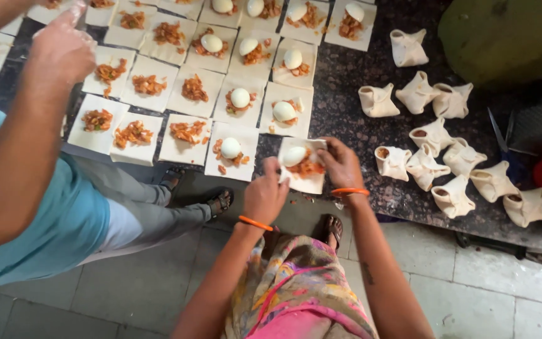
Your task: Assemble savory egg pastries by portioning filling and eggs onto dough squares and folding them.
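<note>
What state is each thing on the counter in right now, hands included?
Left hand: pinching the near pastry square's left corner.
Right hand: lifting its right corner.
Pastry square: partly folded, egg and filling inside.
Other squares: flat, filled, unfolded.
Folded parcels: closed, grouped at right.
Co-worker's hand: gloved, raised over the squares.

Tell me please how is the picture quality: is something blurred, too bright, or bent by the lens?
Head view: soft, even light with no hard shadows; the peeled eggs look nearly washed out. The co-worker's gloved hand at top left is blurred. The folded parcels on the dark counter are fairly sharp. The wide lens bends the rows of dough squares and floor tiles near the edges.
</note>
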